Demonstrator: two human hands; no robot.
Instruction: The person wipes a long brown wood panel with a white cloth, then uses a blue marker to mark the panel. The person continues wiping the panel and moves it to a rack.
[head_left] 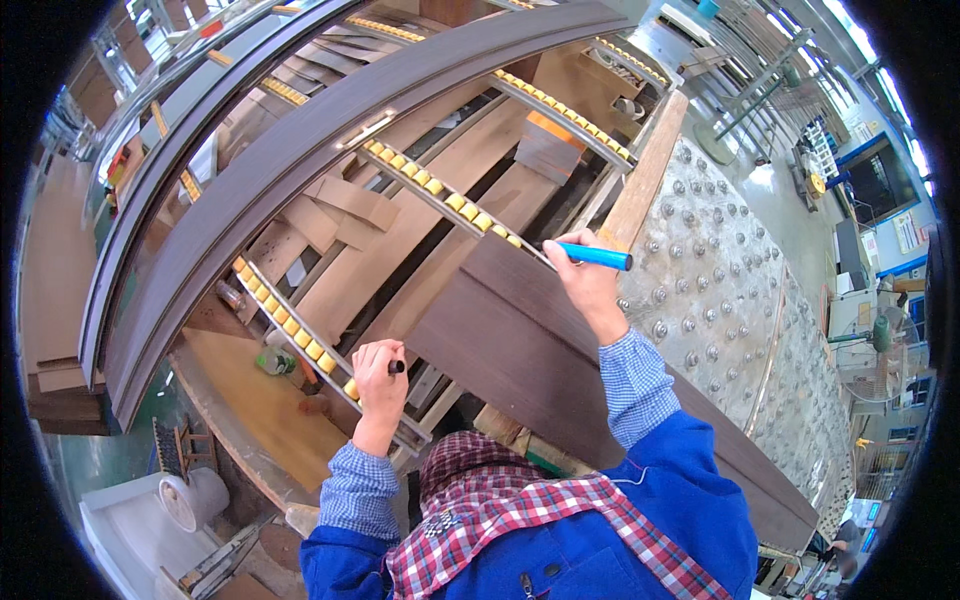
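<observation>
A blue marker [600, 256] is gripped in my right hand [588, 285], its blunt end pointing right. My right hand is above the far edge of a dark brown grooved board [530, 340], which slants from the middle toward the lower right; I cannot tell whether the hand touches it. My left hand [378, 388] is closed around a small dark cylinder [396, 367]. Only its black end shows, so its kind is unclear. That hand is beside the near end of a track of yellow rollers [290, 322], left of the board.
Long dark brown mouldings [330, 130] lie across the roller tracks beyond my hands. Loose brown boards [345, 205] and an orange-and-grey box [550, 145] sit below track level. At right is a metal-topped table [715, 260] with ball rollers, edged by a wooden rail [645, 175].
</observation>
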